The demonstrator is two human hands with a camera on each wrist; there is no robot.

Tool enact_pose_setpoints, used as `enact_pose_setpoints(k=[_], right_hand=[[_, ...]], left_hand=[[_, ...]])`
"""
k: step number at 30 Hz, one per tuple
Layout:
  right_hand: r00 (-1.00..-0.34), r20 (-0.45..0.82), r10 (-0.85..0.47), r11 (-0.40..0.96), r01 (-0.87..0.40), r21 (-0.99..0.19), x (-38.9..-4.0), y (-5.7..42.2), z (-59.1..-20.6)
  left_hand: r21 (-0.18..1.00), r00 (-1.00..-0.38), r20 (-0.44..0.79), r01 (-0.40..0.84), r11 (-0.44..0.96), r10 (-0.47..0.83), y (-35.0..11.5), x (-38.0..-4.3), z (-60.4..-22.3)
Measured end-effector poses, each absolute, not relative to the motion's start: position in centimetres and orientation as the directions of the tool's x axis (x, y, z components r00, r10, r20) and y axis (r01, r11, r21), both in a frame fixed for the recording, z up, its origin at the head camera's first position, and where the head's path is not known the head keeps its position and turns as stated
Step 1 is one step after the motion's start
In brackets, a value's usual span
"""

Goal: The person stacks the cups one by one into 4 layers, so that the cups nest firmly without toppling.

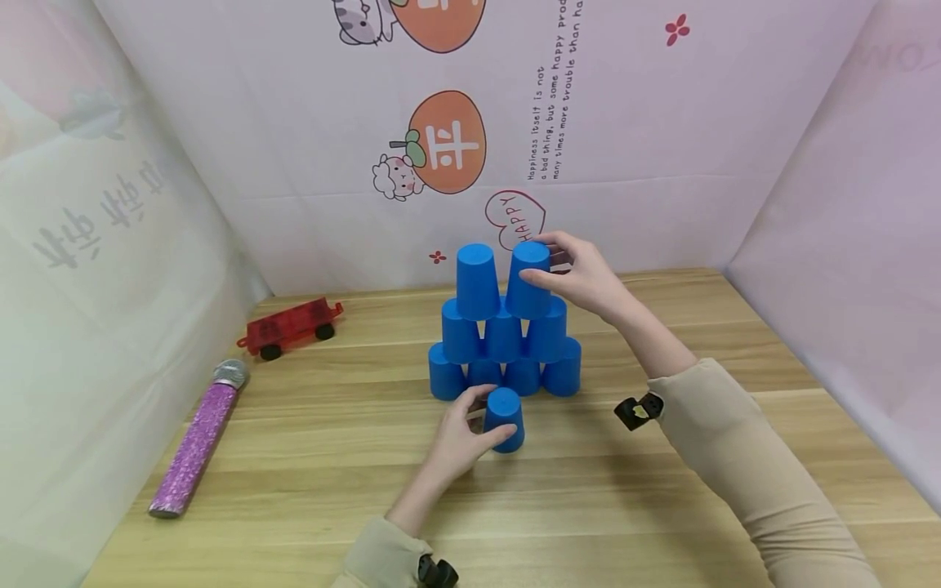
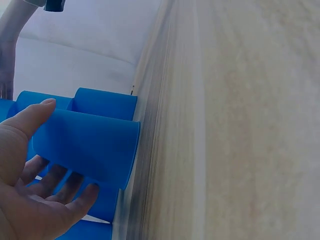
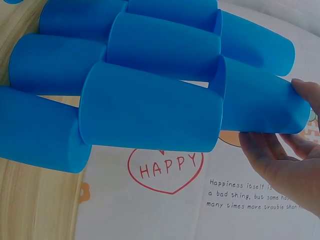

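Observation:
Blue cups stand upside down in a stepped stack on the table. Several form the bottom row, three the middle row (image 1: pixel 503 333), and two the top. My right hand (image 1: pixel 584 273) holds the top right cup (image 1: pixel 528 290) between thumb and fingers. That same cup (image 3: pixel 262 102) rests on the middle row in the right wrist view, beside the top left cup (image 1: pixel 476 282). In front of the stack, my left hand (image 1: pixel 457 441) curls thumb and fingers round a single upside-down cup (image 1: pixel 504 412). Seen from the left wrist, the thumb and fingers lie on opposite sides of this cup (image 2: pixel 90 145).
A red toy wagon (image 1: pixel 290 327) with black wheels sits at the back left. Nearer the left edge lies a glittery purple microphone (image 1: pixel 197 449). Printed white cloth (image 1: pixel 625 122) walls in the back and both sides of the wooden table (image 1: pixel 331 506).

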State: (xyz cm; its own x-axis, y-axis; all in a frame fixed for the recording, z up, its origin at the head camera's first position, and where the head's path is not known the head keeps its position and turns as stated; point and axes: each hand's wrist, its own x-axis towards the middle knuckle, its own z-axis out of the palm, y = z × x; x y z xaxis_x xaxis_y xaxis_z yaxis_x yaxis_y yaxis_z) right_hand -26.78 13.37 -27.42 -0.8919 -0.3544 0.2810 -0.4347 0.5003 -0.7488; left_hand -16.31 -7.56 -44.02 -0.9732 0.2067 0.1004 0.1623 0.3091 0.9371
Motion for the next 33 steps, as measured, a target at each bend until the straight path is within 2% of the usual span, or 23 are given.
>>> enact_pose_setpoints(k=[16,25,33], right_hand=[[-0.884,0.286,-0.37,0.495,-0.448,-0.745,-26.6,13.4,-27.4],[-0.894,0.272,-0.356,0.493,-0.428,-0.758,-26.6,14.2,-27.5],[-0.912,0.259,-0.318,0.501,-0.394,-0.771,-26.2,15.4,-27.2]], left_hand=[[0.945,-0.974,0.122,0.173,0.277,0.193,-7.0,-15.0,-41.0],[0.95,-0.973,0.131,0.178,0.258,0.189,-7.4,-16.2,-43.7],[0.942,-0.973,0.143,0.19,0.278,0.18,-8.2,-16.2,-43.8]])
